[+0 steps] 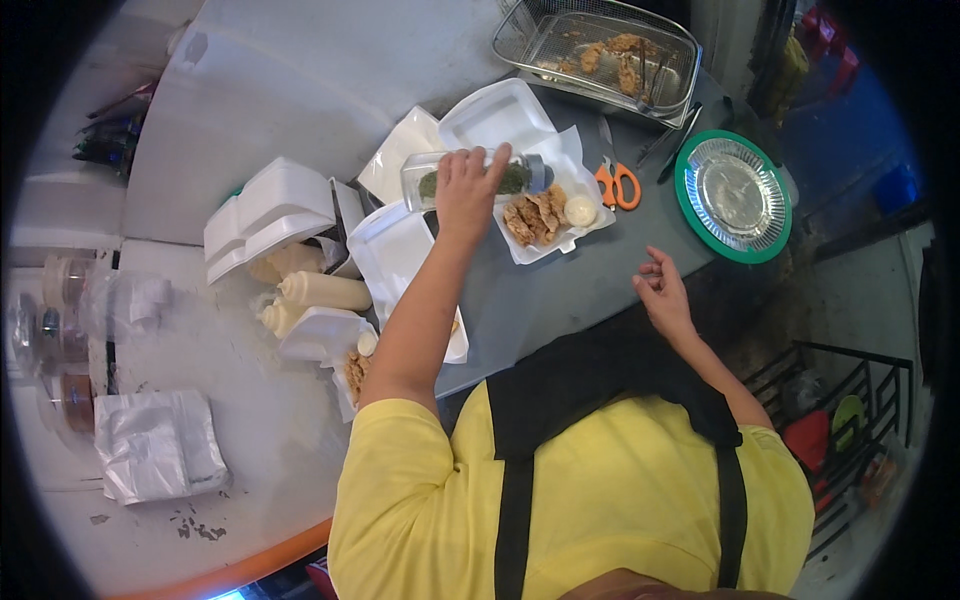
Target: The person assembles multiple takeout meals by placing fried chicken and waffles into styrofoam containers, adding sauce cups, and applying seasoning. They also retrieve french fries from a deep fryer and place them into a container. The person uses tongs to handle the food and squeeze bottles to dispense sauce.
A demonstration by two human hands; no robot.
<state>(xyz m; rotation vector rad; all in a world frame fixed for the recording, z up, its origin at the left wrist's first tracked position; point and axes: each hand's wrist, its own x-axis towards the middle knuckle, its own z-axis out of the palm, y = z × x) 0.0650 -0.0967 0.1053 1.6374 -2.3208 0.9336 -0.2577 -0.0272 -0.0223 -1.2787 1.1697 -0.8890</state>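
Shaker jar (518,179), one, clear walled, with green flakes inside and a grey-blue cap; lying almost level in the left hand (468,190), whose fingers wrap over its middle, the cap end pointing toward the right end of the bench (510,305). Foam box (569,165), white, hinged, lid thrown back toward the far edge of the bench; set beneath and just beside the cap end, contact between the two cannot be told. Contents: fried pieces (533,217), golden brown, and a dip cup (580,210) of pale sauce in the corner nearest the right end. Right hand (665,292), holding nothing, fingers loosely parted and slightly curled, above the near edge of the bench toward its right corner. Scissors (626,186), orange handled, flat on the bench beside the foam box. Round green-rimmed dish (684,190) with a silvery fluted lining, at the right end. Wire basket (510,62), rectangular, at the far edge, with several crumbed pieces (627,72) inside. Second open box (390,255), white, at the left edge, partly hidden by the left forearm. Farther left, beyond that edge: white lidded boxes (270,210), grouped; squeeze bottles (325,291), cream coloured, lying on their sides; clear plastic bags (160,450), a flat stack.
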